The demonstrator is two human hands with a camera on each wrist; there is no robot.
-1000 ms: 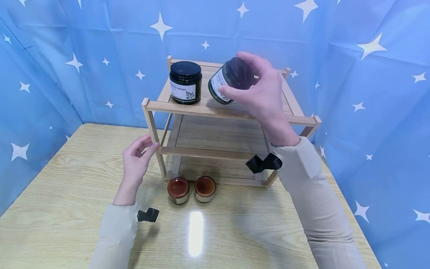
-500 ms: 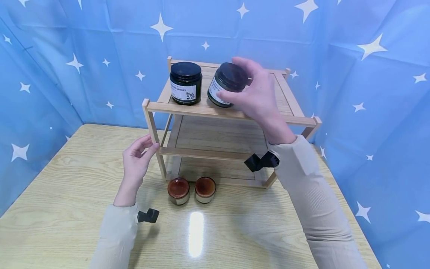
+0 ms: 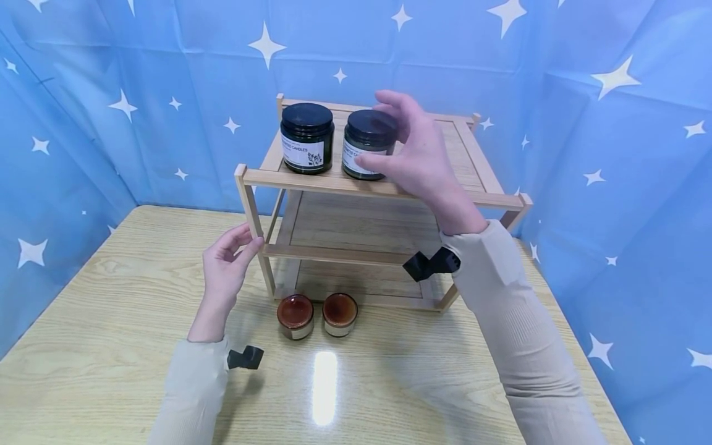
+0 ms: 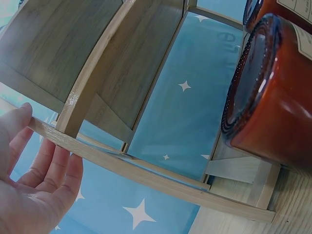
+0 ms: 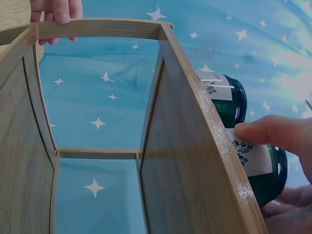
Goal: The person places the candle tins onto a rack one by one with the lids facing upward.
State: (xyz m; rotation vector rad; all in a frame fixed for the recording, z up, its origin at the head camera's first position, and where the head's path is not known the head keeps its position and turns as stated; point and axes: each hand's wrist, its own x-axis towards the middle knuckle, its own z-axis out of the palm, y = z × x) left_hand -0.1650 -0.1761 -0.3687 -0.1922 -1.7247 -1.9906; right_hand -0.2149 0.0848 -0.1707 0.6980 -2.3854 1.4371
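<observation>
A wooden three-tier rack [image 3: 311,179] stands on the table. My left hand [image 3: 228,266] pinches its front left post between thumb and fingers; the left wrist view shows the thumb on one side and the fingers on the other. On the top shelf, my right hand [image 3: 423,154] holds a dark green scented candle jar [image 3: 356,148] with a black lid, upright. The right wrist view shows the thumb on the label, the other fingers partly hidden behind the jar. A matching scented candle jar [image 3: 306,136] stands just to its left.
Two small amber candle jars [image 3: 295,312] [image 3: 340,313] sit on the table [image 3: 111,321] in front of the rack's bottom shelf. A blue star-patterned curtain [image 3: 194,80] hangs close behind and beside the rack.
The candle jar in my right hand has gone from tilted to upright, coming down onto the top shelf. The left hand keeps its place on the post.
</observation>
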